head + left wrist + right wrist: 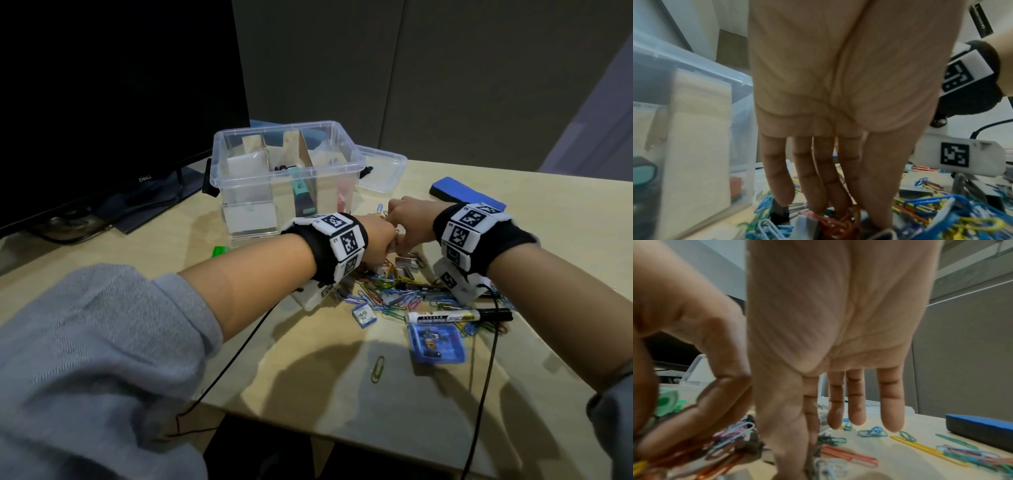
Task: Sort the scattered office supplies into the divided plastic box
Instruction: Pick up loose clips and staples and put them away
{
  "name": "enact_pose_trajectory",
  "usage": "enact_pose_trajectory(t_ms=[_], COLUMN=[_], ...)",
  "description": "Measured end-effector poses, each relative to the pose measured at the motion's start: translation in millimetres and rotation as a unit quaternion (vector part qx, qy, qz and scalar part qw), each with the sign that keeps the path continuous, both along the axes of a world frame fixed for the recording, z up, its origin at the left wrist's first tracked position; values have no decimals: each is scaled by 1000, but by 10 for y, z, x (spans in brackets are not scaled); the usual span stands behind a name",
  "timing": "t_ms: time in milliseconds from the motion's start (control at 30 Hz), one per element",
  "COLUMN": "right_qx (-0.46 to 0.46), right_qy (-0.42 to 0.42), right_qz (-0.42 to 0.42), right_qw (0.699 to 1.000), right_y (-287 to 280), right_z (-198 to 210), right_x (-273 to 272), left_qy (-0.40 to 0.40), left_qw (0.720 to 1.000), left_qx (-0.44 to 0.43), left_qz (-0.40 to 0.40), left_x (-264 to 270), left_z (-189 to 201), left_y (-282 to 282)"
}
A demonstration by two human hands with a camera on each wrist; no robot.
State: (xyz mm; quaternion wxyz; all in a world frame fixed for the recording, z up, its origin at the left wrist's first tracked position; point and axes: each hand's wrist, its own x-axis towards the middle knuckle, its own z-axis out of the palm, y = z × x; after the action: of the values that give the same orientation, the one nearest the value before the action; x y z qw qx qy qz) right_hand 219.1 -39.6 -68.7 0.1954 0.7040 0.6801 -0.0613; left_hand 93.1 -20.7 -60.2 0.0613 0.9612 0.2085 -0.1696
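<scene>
- Left hand [840, 100] — fingers straight, tips down in the paper clips [394, 294] at centre frame.
- Right hand [838, 331] — fingers extended, hovering above clips.
- Clear box [284, 178], upper centre.
- Monitor [113, 102], upper left, reads "DELL".

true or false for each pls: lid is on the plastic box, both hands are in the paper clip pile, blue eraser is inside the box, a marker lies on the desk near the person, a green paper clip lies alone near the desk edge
1. The lid is on the plastic box. False: the box is open; the lid lies behind it.
2. Both hands are at the paper clip pile. True: left hand and right hand reach into it.
3. The blue eraser is inside the box. False: it lies on the desk.
4. A marker lies on the desk. True.
5. A green paper clip lies alone. True.
</scene>
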Motion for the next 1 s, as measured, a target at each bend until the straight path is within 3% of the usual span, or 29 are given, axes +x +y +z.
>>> enact_pose_trajectory(t_ms=[300, 500, 633, 800, 1000], right_qx=[47, 97, 122, 139, 109], right_qy=[62, 113, 187, 337, 386], right_qz=[-39, -53, -41, -58, -22], right_qw=[996, 987, 974, 930, 916], right_y=[-65, -146, -147, -120, -40], right_z=[90, 199, 311, 411, 520], right_x=[95, 78, 5, -173, -443], left_qy=[21, -75, -177, -231, -287], left_qw=[999, 991, 949, 932, 919], left_qx=[-24, -88, -202, -208, -176], left_qz=[11, 73, 162, 187, 205], left_x=[-93, -278, -458, -690, -1008], left_z=[-15, 108, 154, 202, 276], left_y=[36, 168, 303, 403, 424])
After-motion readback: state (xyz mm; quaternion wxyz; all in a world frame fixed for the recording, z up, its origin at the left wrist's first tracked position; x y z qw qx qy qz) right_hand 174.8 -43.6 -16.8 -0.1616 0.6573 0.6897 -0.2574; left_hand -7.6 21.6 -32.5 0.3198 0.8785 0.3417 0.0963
